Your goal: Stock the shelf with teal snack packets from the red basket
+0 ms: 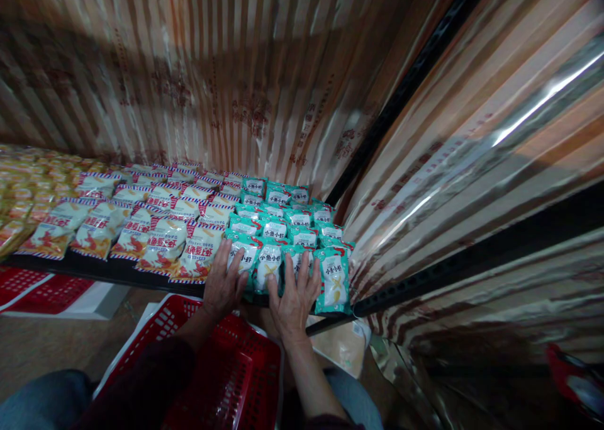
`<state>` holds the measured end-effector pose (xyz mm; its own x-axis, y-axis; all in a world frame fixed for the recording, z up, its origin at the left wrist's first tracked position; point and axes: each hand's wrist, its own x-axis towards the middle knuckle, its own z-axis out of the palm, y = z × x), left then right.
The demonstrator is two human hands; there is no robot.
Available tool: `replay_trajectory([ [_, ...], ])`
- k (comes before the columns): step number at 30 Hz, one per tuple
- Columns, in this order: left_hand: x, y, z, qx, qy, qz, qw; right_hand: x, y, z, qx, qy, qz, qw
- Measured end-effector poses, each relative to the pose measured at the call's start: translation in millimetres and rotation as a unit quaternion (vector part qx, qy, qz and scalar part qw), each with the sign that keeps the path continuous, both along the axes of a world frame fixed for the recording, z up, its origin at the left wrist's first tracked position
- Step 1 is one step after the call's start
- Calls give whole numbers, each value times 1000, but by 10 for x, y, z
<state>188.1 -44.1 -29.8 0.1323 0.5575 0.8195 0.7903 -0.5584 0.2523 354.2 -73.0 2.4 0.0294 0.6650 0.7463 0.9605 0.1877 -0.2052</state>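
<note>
Both my hands rest on the front row of teal-and-white snack bags [268,265] on a black shelf. My left hand [223,285], fingers spread, touches the leftmost teal bag, beside a white snack bag with red lettering [201,254]. With its fingers apart, my right hand [295,301] lies against the middle front bags, next to the rightmost teal bag [334,280]. The teal bags stand in rows running back to the wrapped wall. Below my arms is a red plastic basket [226,367] with holes in its sides; my arms hide part of it.
More white-and-red bags fill the shelf leftward, then yellow bags [47,181]. Striped plastic-covered walls [212,71] close off the back and right. A black metal post [406,84] stands at the corner. Another red basket [51,291] and a carton [342,345] sit below the shelf.
</note>
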Motion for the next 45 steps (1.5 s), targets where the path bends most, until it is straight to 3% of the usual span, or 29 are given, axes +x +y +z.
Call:
replay_trajectory([
  [10,-12,-15,26,-18,3,-17,1000,-60,39,-196,-12,-11,0,1000],
  [17,0,-18,28,-27,5,0,1000,108,-87,-315,12,-5,5,1000],
  [23,8,-53,30,-32,21,16,999,158,-162,-409,-15,-31,9,999],
  [33,18,-65,32,-47,20,22,998,223,-141,-242,-49,-75,-15,996],
  [45,-36,-63,18,-58,37,12,998,-16,-75,-268,-77,-37,-89,992],
])
